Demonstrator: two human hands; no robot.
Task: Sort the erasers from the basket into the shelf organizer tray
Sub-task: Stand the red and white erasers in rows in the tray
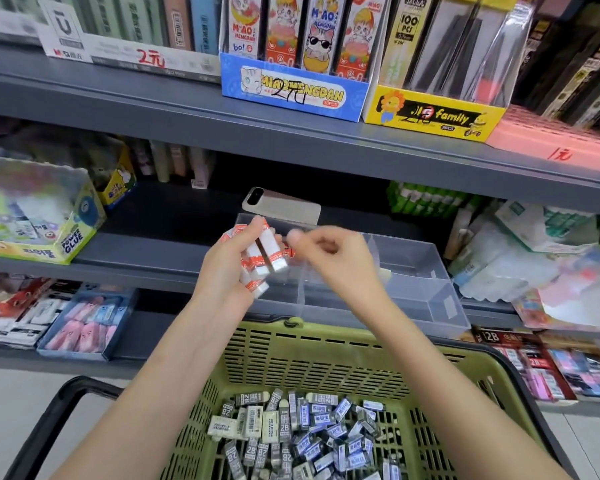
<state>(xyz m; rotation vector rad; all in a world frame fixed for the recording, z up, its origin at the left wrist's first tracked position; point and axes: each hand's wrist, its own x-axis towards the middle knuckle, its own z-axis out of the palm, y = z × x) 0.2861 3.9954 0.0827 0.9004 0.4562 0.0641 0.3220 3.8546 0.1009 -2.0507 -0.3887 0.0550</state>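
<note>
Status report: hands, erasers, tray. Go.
Left hand grips orange erasers. Right hand over tray, hold unclear. Grey erasers in basket. Nothing blocks tray.

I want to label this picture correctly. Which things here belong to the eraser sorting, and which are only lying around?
For the job:
- green basket with loose erasers
- orange erasers held in the left hand
- clear tray on the shelf

Just lying about:
- phone behind the tray
- glue box
- blue cat box
- yellow box

I see white erasers (267,258) in orange-red sleeves, an olive-green slotted basket (312,355) with a black handle (66,403), its loose erasers (309,431) grey, black and blue, and a clear tray (413,271).
</note>
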